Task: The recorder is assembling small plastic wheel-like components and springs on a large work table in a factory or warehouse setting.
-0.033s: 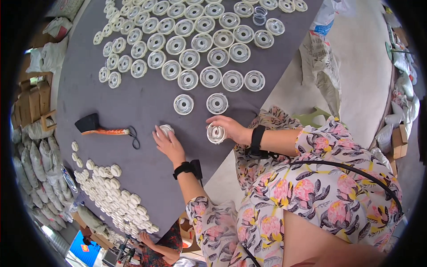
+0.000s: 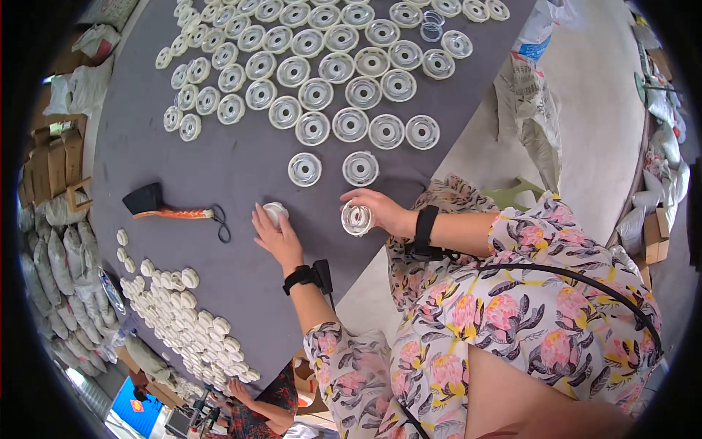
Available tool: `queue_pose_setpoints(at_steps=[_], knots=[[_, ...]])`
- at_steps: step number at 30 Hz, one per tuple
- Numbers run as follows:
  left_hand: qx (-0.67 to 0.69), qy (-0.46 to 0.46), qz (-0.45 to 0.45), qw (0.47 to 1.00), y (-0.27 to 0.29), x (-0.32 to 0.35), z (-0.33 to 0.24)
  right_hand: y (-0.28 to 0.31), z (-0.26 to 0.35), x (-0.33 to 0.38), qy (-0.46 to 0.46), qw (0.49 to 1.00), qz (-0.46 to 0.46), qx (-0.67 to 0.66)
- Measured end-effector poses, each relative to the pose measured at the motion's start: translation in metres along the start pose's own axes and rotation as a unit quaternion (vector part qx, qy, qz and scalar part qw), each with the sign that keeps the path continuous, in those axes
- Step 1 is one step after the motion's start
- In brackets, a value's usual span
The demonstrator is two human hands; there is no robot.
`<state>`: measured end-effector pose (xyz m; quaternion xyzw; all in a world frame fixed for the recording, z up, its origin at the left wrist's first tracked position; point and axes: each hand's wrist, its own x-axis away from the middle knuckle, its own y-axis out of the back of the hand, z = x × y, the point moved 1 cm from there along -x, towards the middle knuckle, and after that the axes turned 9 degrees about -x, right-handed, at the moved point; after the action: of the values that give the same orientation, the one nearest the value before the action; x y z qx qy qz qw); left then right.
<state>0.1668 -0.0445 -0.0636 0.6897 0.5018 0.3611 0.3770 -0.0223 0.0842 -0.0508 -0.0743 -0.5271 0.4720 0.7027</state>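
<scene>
My right hand [image 2: 382, 211] grips a round cream plastic part with a clear ring [image 2: 357, 219] over the table's right edge, its face turned up. My left hand [image 2: 278, 238] is on the table, with its fingers around a small white round part [image 2: 276, 212]; its palm side is hidden. Just beyond the hands lie two ring-shaped cream parts with clear, shiny centres, a left one [image 2: 304, 170] and a right one [image 2: 360, 169]. To the left of my left hand rests a black-bristled brush [image 2: 175, 213] with an orange handle and a dark cord loop.
Rows of similar ring parts [image 2: 316, 94] cover the far side of the grey table [image 2: 241, 164]. Several clear rings [image 2: 431, 29] lie among them. A pile of small cream parts [image 2: 183, 314] spreads over the near left, beside another person's hand [image 2: 239, 389]. Sacks [image 2: 528, 110] stand past the right edge.
</scene>
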Motion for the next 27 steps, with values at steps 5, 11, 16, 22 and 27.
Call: queue_pose_setpoints(at_steps=[5,11,16,22,27], knots=[[0.08,-0.064,-0.117,0.988,0.006,0.022,-0.04,-0.013,0.01,-0.018,0.013,1.0,0.015,-0.011],[0.234,-0.087,0.014,0.968,-0.008,0.059,-0.054,-0.055,-0.005,-0.034,-0.048,0.998,0.041,0.005],[0.053,-0.149,-0.074,0.985,-0.022,0.038,-0.053,-0.061,0.025,0.003,0.223,0.93,0.004,0.29],[-0.025,-0.186,0.021,0.982,-0.023,0.038,-0.056,-0.026,0.108,0.037,0.322,0.813,-0.098,0.474],[-0.071,-0.042,-0.087,0.993,0.042,-0.014,-0.025,-0.002,0.2,0.026,0.452,0.664,-0.208,0.558]])
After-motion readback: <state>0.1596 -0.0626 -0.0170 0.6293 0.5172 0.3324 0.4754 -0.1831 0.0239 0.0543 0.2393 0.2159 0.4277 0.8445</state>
